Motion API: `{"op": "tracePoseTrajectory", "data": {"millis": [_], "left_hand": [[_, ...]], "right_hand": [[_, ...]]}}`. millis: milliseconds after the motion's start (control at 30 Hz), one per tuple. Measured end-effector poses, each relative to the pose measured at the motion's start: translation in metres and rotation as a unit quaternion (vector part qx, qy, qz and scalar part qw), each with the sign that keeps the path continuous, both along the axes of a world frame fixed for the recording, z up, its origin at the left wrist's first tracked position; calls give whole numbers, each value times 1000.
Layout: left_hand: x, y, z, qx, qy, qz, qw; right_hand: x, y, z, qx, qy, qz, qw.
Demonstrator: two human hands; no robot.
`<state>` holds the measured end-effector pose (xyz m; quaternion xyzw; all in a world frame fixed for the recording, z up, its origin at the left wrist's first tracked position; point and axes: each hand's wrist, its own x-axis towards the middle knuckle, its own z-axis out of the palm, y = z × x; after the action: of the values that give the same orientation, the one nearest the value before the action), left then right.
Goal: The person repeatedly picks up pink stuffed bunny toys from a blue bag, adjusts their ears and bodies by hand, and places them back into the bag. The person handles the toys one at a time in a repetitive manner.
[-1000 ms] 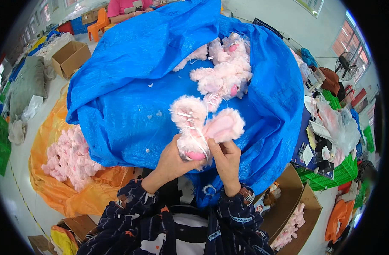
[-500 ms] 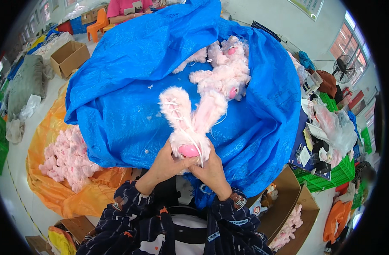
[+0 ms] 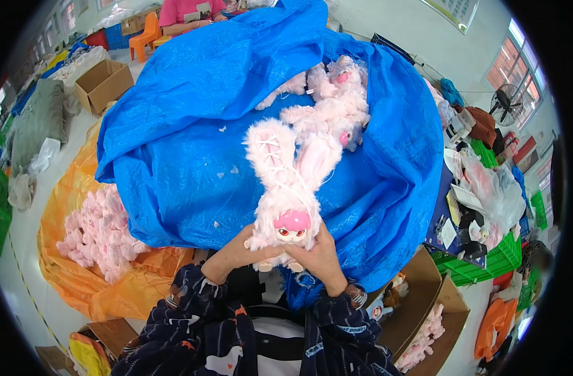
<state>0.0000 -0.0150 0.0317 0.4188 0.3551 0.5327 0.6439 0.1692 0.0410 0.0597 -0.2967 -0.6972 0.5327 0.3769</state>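
Observation:
A fluffy pink plush bunny doll [image 3: 285, 197] is held in front of me, its long ears pointing away and its small feet toward me. White cord runs in a crisscross over its left ear and trails across the forehead. Its face has a shiny pink cap-like piece and red eyes. My left hand [image 3: 239, 252] grips the lower left of the body. On the other side, my right hand [image 3: 318, 254] grips it, with both thumbs meeting just under the face. Several similar pink plush pieces [image 3: 336, 103] lie beyond the ears on a blue tarp [image 3: 186, 156].
An orange sheet [image 3: 67, 250] at the left bears a heap of pink plush pieces [image 3: 102, 232]. At the lower right, a cardboard box [image 3: 418, 282] holds more plush. A cluttered table and a green crate [image 3: 487, 263] stand right. A person in pink [image 3: 189, 12] sits far off.
The bunny doll has tipped up and shifted slightly right, so its eyes and feet now show. Both hands have moved a little lower on its body, and the cord lies differently.

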Motion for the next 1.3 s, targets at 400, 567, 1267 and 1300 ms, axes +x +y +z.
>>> {"op": "tracePoseTrajectory", "data": {"millis": [400,567,1267,1300], "left_hand": [[9,3,-18,76,79,-3,994],[6,0,-23,84,92,-13,992],[-18,-15,-11,131,255,239,928],[-32,-17,-7,163,196,288,923]], "right_hand": [[7,8,34,-158,52,15,986],[1,3,22,8,-6,15,1000],[-43,21,31,108,-42,80,990],[-42,26,32,96,-25,73,992]]}}
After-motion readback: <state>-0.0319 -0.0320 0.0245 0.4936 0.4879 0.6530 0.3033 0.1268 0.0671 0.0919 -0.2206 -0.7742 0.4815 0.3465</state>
